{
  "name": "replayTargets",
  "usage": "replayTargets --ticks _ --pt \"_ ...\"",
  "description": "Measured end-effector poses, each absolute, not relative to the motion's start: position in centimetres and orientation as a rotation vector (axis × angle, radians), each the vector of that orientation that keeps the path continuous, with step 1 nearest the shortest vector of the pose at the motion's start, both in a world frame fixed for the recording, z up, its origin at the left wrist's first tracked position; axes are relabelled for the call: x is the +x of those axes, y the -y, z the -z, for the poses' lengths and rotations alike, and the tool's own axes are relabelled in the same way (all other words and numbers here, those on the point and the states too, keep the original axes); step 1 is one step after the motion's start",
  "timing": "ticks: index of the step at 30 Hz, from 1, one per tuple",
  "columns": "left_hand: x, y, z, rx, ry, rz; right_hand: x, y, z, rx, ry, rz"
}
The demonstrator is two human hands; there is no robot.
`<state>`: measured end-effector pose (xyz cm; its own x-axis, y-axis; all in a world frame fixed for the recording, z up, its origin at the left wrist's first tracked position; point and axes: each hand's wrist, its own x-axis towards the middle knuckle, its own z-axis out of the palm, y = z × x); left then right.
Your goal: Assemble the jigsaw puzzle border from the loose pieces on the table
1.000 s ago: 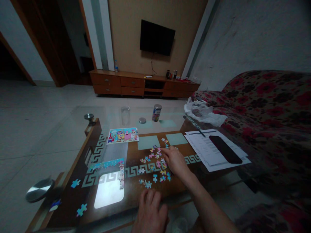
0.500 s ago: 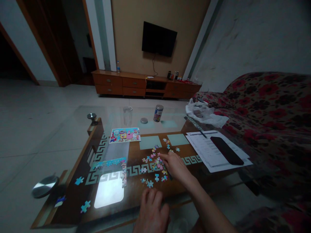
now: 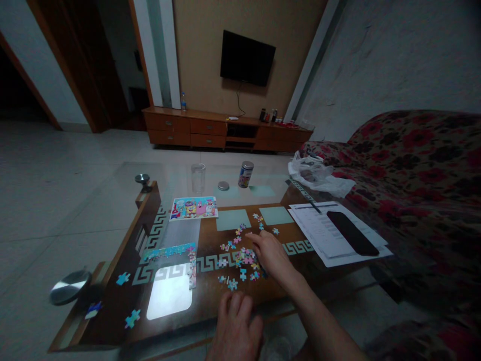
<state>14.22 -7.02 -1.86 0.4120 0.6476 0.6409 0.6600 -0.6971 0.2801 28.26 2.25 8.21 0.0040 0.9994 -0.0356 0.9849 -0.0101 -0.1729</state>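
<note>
Loose jigsaw pieces lie scattered in a cluster on the glass table. Over the far side of that cluster is my right hand, its index finger stretched out and the other fingers partly hidden. Whether its fingertip touches a piece is unclear. My left hand rests near the table's front edge, palm down, fingers extended close together and holding nothing. To the left lies a joined corner strip of puzzle, forming a top and right border. Behind it is a colourful cartoon picture card.
Separate pieces lie at the left. Farther back stand a clear jar and a printed tin, with a round lid between them. At right are papers, a phone, a pen and a plastic bag.
My right hand has shifted slightly away from me, its index fingertip moving off the middle of the cluster. My left hand stays in place.
</note>
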Motion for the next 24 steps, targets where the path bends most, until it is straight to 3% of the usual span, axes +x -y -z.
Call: replayTargets --ticks 24 --pt "14.6 7.0 2.8 -2.621 1.196 1.381 22.9 -0.9 -6.8 -1.985 2.269 -0.206"
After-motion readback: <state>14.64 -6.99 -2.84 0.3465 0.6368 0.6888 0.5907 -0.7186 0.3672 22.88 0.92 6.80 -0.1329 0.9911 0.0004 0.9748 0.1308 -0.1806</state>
